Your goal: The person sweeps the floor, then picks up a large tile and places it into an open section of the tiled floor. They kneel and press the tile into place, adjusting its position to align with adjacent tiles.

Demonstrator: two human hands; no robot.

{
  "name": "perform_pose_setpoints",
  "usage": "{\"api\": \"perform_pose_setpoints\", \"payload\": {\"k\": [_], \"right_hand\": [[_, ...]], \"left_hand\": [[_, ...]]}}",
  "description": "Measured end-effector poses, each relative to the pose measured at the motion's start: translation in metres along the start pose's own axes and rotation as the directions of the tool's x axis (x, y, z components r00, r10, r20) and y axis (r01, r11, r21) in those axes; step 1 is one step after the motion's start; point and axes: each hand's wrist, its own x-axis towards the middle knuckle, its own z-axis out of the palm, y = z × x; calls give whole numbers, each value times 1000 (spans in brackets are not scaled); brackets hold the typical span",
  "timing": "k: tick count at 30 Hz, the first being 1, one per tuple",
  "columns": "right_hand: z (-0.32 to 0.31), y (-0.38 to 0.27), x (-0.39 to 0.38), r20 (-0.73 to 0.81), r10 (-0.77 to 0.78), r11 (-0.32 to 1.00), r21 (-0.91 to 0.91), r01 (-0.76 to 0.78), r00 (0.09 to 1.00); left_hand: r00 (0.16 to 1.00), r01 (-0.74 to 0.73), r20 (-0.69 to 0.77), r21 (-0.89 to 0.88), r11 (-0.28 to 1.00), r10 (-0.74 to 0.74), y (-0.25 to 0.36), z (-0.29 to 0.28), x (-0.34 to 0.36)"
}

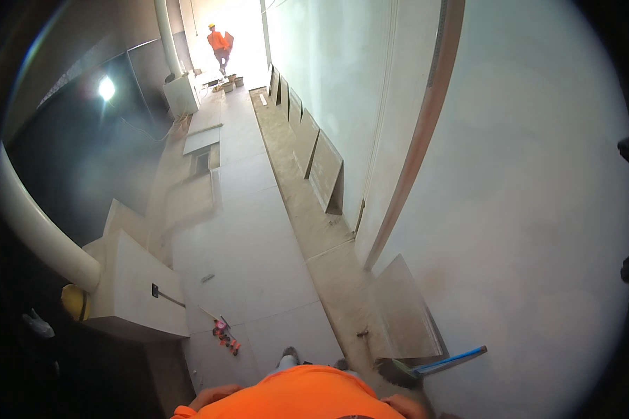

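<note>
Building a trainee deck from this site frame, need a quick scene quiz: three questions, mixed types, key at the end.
1. Multiple choice: what colour is the handle of the broom?
a) red
b) blue
c) yellow

2. True or false: the distant worker wears a yellow helmet.

3. Fill in: the row of panels leans against the wall on the camera wearer's ____ side.

Key: 1. b; 2. true; 3. right

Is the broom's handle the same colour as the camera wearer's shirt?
No, the broom handle is blue, while the shirt is bright orange.
</note>
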Motion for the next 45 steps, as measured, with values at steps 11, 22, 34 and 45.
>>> {"api": "perform_pose_setpoints", "payload": {"k": [11,22,34,45], "right_hand": [[39,-8,-15,65,65,956,284,-81,996],[60,-54,-24,-40,57,923,383,-38,998],[91,-83,-54,-136,98,953,299,-53,986],[-18,-113,-57,231,89,925,342,-166,969]], "left_hand": [[999,11,50,-22,1000,-10,-20,-8,-26],[994,24,107,-37,999,-19,-30,11,-38],[995,49,89,-24,999,-46,-37,-4,-90],[991,130,26,2,991,-130,12,54,-113]]}}
